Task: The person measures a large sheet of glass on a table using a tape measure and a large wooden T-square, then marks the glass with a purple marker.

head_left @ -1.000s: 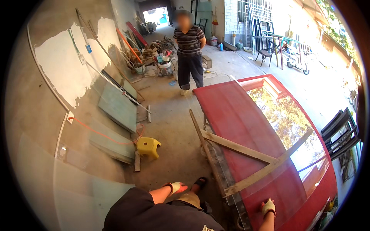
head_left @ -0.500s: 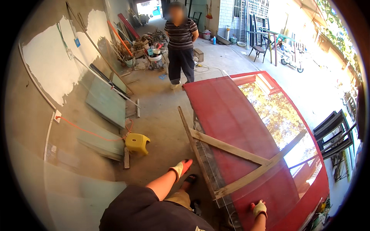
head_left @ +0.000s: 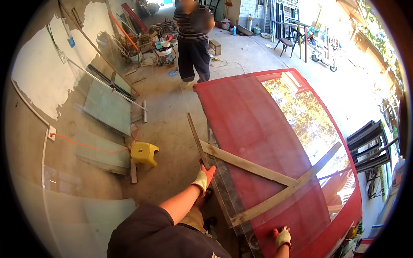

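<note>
Wooden frame (head_left: 254, 166) lay on the red table (head_left: 258, 116), long strip (head_left: 217, 191) along the left edge. Left hand (head_left: 204, 177) was at that strip; couldn't tell if clamped. Right hand (head_left: 282, 237) was at the tabletop, thumb and fingers apart. Frame seemed light, stiff, not slippery; mid-strip looked the best hold.

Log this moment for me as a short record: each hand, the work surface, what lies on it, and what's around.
Left hand: gloved, at the long strip of the wooden frame; grip unclear
Right hand: gloved, over the near end of the red surface
Frame: three joined strips, lying across the red surface
Left side: yellow stool on the floor; glass panes against the wall
Far end: a standing person
</note>
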### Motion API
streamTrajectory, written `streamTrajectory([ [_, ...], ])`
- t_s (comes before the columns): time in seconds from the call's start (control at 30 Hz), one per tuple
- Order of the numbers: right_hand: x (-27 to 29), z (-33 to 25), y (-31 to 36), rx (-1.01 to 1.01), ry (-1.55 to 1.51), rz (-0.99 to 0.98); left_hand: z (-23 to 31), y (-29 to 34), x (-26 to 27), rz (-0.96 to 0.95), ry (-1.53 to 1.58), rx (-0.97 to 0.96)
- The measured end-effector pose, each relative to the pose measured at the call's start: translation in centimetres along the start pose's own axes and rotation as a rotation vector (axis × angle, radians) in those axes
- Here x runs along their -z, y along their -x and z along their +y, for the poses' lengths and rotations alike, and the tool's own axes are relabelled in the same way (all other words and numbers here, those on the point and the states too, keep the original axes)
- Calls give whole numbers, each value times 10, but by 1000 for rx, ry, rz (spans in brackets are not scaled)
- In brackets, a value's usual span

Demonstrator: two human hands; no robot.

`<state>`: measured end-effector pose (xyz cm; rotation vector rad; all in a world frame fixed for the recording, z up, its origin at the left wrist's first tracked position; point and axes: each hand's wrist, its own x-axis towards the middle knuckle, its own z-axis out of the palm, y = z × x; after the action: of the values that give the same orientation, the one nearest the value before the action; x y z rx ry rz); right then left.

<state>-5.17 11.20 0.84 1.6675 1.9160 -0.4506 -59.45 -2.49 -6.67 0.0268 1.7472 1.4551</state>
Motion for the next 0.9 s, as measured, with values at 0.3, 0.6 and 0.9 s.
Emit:
streamTrajectory([
  [0.3, 6, -16, 4, -43, -3, 18, -13, -8, 8, 133, -472, -61],
  [0.6, -16, 9, -34, -11, 55, 16, -24, -21, -3, 107, -540, 35],
  [0.9, -44, 23, -67, 55, -174, 149, 43, 8, 30, -65, -367, -246],
])
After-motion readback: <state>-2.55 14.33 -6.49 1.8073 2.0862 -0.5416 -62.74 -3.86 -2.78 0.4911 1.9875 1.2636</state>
